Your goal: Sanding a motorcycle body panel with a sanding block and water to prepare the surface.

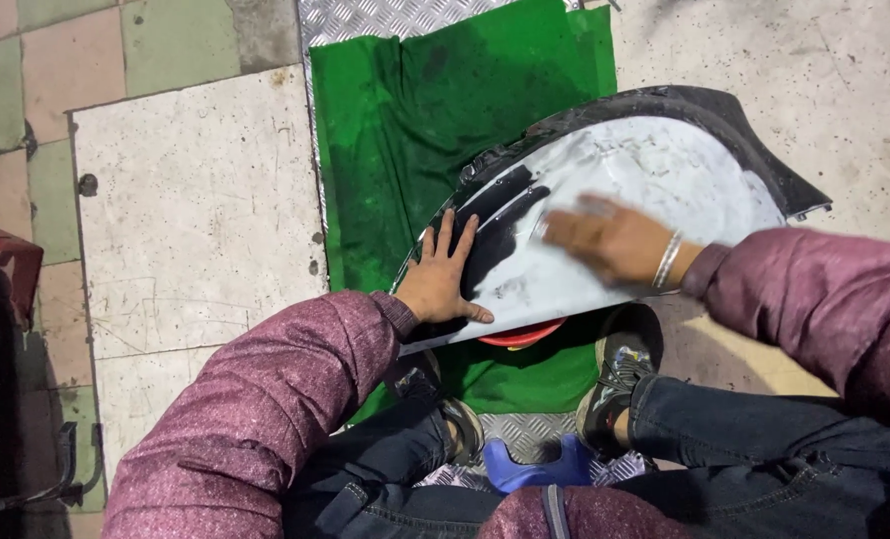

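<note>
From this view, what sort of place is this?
Probably a vehicle body repair spot, worked at floor level: a sanded bumper panel lies on a green mat over checker plate, beside worn floor tiles.

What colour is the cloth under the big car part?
The cloth is bright green, seen best in the head view, under the black and grey car part.

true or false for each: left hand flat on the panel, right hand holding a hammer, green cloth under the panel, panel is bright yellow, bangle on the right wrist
1. The left hand lies flat on the curved panel. True.
2. The right hand holds a hammer. False: no hammer shows; the hand is blurred, pressed on the panel's pale surface.
3. A green cloth lies under the panel. True.
4. The panel is bright yellow. False: it is whitish grey with black edges.
5. A metal bangle sits on the right wrist. True.
</note>
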